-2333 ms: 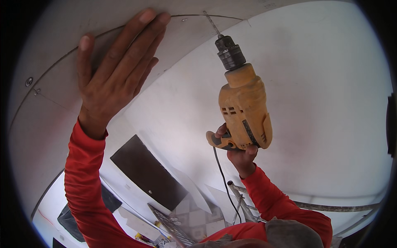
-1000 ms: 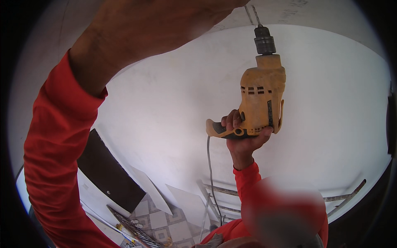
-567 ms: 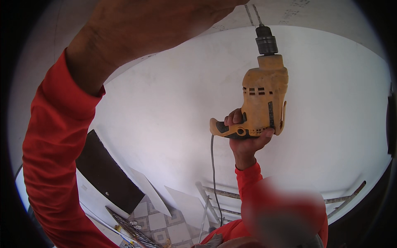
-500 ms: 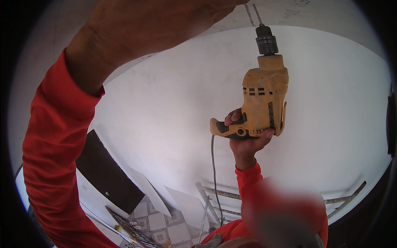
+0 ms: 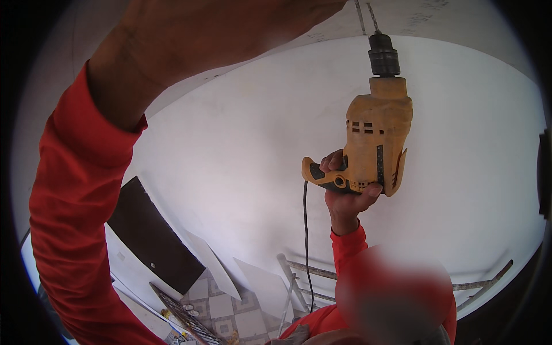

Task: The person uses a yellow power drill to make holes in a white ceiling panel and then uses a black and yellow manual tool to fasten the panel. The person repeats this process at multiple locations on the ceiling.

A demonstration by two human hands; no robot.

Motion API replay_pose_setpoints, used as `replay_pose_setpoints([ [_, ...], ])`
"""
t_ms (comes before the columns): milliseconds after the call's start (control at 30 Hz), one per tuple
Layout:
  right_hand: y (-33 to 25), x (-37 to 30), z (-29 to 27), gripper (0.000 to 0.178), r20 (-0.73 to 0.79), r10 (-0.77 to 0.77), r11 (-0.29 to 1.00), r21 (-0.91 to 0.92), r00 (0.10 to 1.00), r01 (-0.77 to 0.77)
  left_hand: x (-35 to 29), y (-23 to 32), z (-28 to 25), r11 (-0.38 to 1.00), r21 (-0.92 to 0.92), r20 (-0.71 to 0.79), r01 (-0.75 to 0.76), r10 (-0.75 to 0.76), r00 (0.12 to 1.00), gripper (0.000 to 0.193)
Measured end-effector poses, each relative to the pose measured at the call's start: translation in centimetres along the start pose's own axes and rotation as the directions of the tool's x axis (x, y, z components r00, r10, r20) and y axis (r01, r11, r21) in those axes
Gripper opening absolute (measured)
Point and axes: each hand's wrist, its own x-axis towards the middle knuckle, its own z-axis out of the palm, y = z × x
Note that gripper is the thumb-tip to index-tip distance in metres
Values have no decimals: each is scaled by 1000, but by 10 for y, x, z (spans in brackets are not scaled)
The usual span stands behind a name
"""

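My right hand (image 5: 348, 206) is wrapped round a yellow and black corded power drill (image 5: 376, 123), its thumb on the body and its fingers at the handle. The drill stands upright, its black chuck (image 5: 383, 54) and spiral bit (image 5: 372, 20) pointing up at the pale ceiling (image 5: 460, 20). Whether the bit touches the ceiling is cut off by the top edge. Beside the bit runs a thin grey line or rod (image 5: 361, 18), too small to name. Close across the upper left reaches my left hand (image 5: 230, 29); its fingers lie beyond the frame.
A white wall (image 5: 241, 149) rises behind the drill. From the handle hangs a dark cord (image 5: 306, 241). Below are a metal frame (image 5: 310, 268), pale boards (image 5: 259, 279) leaning at the wall, a dark door (image 5: 154, 233) and a tiled floor (image 5: 221, 307).
The drill and my right hand have shifted slightly to the right, with the cord following. My left hand has barely moved.
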Motion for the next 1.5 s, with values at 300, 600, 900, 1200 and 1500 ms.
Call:
replay_pose_setpoints([
  [300,3,-10,5,94,-50,-5,997,-79,999,1,3,-4,-13,1000,4,-4,-4,4,1000,18],
  [600,-1,-14,24,92,-127,-77,993,-104,989,64,8,-17,-16,999,-4,-86,-38,38,996,18],
  [900,-5,-15,19,88,-31,-22,997,-70,999,20,3,-16,-33,1000,3,65,14,-14,998,19],
  [1200,-6,-17,31,89,-92,-79,988,-138,993,65,8,-18,-46,999,32,128,5,-9,992,20],
  [1500,-8,-14,15,87,39,94,981,167,995,-99,4,-16,-34,999,38,101,6,-9,995,20],
])
